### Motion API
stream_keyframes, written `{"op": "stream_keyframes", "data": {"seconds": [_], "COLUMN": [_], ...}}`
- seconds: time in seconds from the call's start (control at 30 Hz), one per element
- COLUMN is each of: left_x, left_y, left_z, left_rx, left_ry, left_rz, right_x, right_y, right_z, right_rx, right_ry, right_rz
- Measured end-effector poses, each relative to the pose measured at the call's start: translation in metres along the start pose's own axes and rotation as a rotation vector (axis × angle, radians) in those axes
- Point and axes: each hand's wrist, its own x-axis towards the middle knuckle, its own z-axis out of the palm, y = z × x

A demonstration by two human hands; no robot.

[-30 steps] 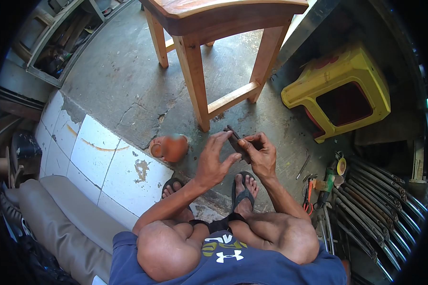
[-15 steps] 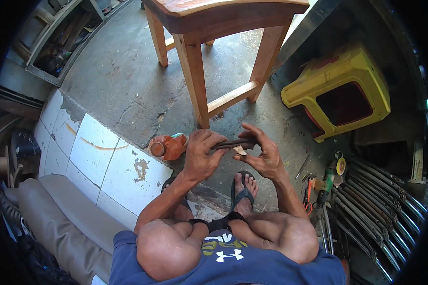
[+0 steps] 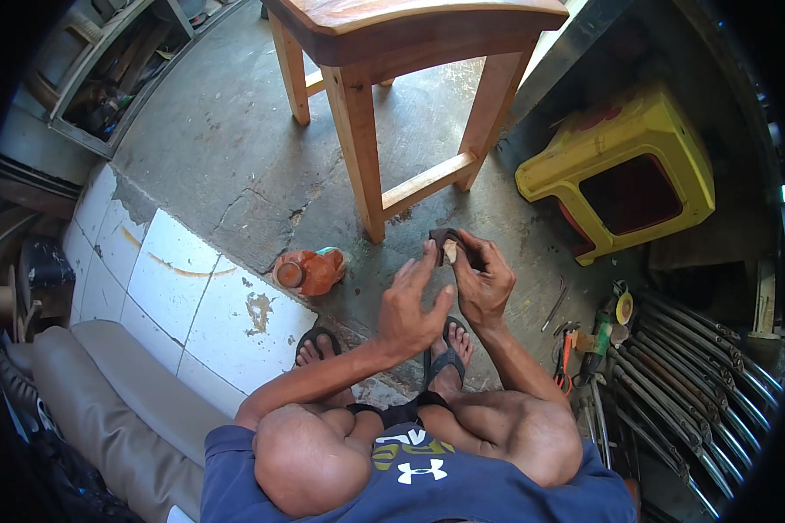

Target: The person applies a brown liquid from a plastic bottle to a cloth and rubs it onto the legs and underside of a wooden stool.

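Observation:
My right hand (image 3: 486, 283) is closed round a dark brown folded sheet (image 3: 441, 237) that looks like sandpaper. A small pale piece (image 3: 450, 251) shows between the sheet and my thumb; what it is made of I cannot make out. On the left of the sheet, my left hand (image 3: 414, 311) is open, its thumb spread away from its fingers. Those fingertips come close to the sheet's left edge; whether they touch it I cannot tell. Beyond both hands stands a wooden stool (image 3: 358, 139) with a thick, curved seat.
An orange-brown plastic bottle (image 3: 310, 272) is on the floor at left, beside white tiles (image 3: 179, 253). A yellow plastic stool (image 3: 619, 166) lies at right. Nearer are a green angle grinder (image 3: 600, 336), orange-handled pliers (image 3: 565, 357) and stacked metal tubes (image 3: 689, 383). Grey-brown cushions (image 3: 131, 397) lie at left.
The sheet, stretched between both hands before, is now folded over in my right hand. My left hand has let go, opened, and moved right and nearer to me.

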Motion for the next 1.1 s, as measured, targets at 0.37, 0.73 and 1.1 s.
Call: {"op": "stream_keyframes", "data": {"seconds": [0.37,0.73,1.1], "left_x": [-0.009,-0.073,-0.064], "left_y": [-0.035,-0.087,-0.149], "left_z": [-0.02,-0.081,-0.126], "left_rx": [-0.856,-0.581,0.262], "left_ry": [-0.19,-0.361,0.114], "left_rz": [-0.365,-0.909,-0.201], "right_x": [-0.006,0.075,-0.031], "right_y": [0.004,0.127,0.066], "right_z": [0.007,0.037,0.117], "right_rx": [0.371,0.001,0.311], "right_ry": [-0.28,0.188,-0.366], "right_rz": [0.025,0.283,0.077]}}
